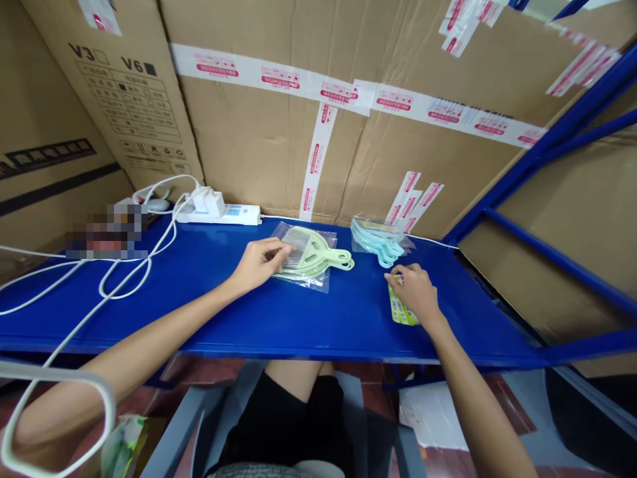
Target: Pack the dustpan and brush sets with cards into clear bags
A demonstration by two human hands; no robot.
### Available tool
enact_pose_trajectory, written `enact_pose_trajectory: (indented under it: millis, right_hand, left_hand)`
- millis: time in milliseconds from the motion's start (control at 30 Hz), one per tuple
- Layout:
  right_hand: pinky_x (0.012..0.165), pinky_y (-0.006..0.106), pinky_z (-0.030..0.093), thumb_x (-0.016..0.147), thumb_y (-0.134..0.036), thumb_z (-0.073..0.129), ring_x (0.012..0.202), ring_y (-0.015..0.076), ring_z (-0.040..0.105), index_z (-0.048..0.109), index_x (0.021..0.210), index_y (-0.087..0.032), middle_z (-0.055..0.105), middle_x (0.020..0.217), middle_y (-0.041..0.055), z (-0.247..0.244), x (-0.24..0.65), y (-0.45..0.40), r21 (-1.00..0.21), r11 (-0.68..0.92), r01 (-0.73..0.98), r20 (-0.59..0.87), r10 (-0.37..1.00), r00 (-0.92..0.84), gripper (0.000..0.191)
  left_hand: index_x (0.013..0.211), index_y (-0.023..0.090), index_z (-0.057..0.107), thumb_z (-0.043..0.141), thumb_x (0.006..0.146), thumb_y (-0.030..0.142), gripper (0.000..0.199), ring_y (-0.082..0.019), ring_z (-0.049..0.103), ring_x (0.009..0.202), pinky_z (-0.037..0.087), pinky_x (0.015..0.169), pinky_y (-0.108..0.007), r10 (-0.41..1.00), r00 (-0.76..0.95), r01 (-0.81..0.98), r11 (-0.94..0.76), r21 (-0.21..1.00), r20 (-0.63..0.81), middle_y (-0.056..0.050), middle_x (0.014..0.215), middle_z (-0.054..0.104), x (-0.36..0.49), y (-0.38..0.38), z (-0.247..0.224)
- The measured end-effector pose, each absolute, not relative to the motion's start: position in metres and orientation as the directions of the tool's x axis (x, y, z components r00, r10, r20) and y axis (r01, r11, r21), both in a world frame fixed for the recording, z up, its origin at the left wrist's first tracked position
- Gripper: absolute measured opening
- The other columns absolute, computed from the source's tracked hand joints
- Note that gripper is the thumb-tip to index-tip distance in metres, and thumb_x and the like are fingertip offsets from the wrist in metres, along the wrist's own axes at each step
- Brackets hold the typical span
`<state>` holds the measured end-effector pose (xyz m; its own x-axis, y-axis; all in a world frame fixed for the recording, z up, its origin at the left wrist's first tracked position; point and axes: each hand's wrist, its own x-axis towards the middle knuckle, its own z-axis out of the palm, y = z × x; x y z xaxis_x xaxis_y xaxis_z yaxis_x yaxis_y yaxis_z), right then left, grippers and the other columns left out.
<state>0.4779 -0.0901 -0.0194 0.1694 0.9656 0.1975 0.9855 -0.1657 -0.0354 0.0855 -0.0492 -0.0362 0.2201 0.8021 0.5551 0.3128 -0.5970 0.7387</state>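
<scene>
On the table (239, 325), the left hand (259, 263) pinches the green brush set (318, 257) at its left side; I'd press lightly, sparing the bristles (298, 240). Right of that set: blue brushes (377, 237), then yellow-green cards (399, 311) gripped under the right hand (417, 292), fingers curled.

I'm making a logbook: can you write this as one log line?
left hand: touching green dustpan; right hand: touching yellow-green card; light-blue dustpans: bagged
</scene>
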Motion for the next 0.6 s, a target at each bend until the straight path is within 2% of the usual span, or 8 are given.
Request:
enact_pose_trajectory:
  millis: [67,300,600]
  right_hand:
    - [0.078,0.037,0.050,0.104,-0.049,0.057,0.122,0.0346,0.060,0.073,0.124,-0.027,0.062,0.127,0.0144,-0.020,0.480,-0.091,-0.059,-0.162,0.985,0.165,0.972,0.169,0.034]
    - [0.082,0.035,0.047,0.096,-0.034,0.063,0.117,0.0325,0.062,0.072,0.117,-0.024,0.063,0.119,0.0132,-0.022,0.481,-0.086,-0.070,-0.174,0.982,0.115,0.977,0.181,0.025]
    - [0.081,0.038,0.051,0.100,-0.032,0.057,0.117,0.0337,0.060,0.074,0.118,-0.024,0.061,0.129,0.0158,-0.021,0.471,-0.092,-0.046,-0.222,0.974,0.203,0.952,0.227,0.026]
  left_hand:
    - [0.096,0.017,0.083,0.062,0.104,0.046,0.037,-0.012,0.063,0.054,0.046,0.050,-0.023,0.796,0.231,0.322,-0.605,0.729,0.559,-0.003,0.069,0.069,0.085,-0.050,-0.035]
    - [0.091,0.017,0.081,0.061,0.104,0.048,0.038,-0.013,0.064,0.054,0.047,0.052,-0.024,0.785,0.246,0.318,-0.620,0.717,0.569,-0.003,0.071,0.068,0.087,-0.052,-0.032]
    - [0.094,0.017,0.081,0.060,0.104,0.044,0.036,-0.012,0.063,0.052,0.047,0.052,-0.024,0.766,0.266,0.330,-0.643,0.691,0.585,-0.002,0.072,0.068,0.087,-0.051,-0.032]
